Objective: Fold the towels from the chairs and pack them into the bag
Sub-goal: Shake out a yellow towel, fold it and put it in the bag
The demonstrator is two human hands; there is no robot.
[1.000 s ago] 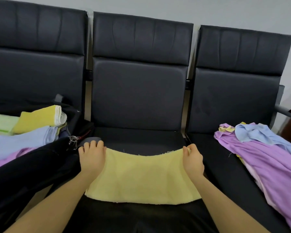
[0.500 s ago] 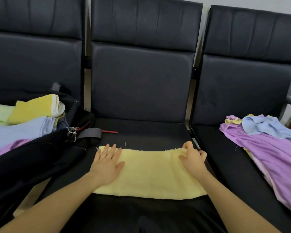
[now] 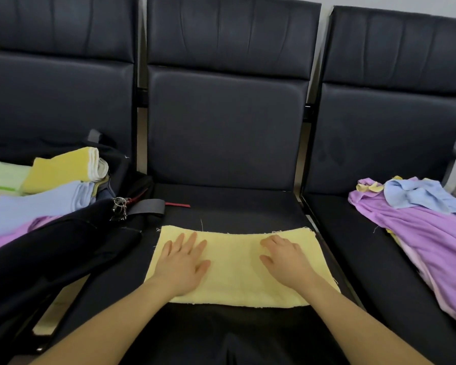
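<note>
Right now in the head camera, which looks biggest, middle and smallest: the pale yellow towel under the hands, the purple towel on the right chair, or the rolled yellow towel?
1. Pale yellow towel and purple towel: about alike; the purple one is cut off, so unsure.
2. Rolled yellow towel: smallest, though farther away.

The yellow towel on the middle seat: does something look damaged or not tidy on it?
Slightly. The pale yellow towel lies flat under the left hand and right hand, but its far edge is frayed, with loose threads sticking out near both far corners. Its left side also overlaps the black bag. Nothing else looks wrong.
</note>
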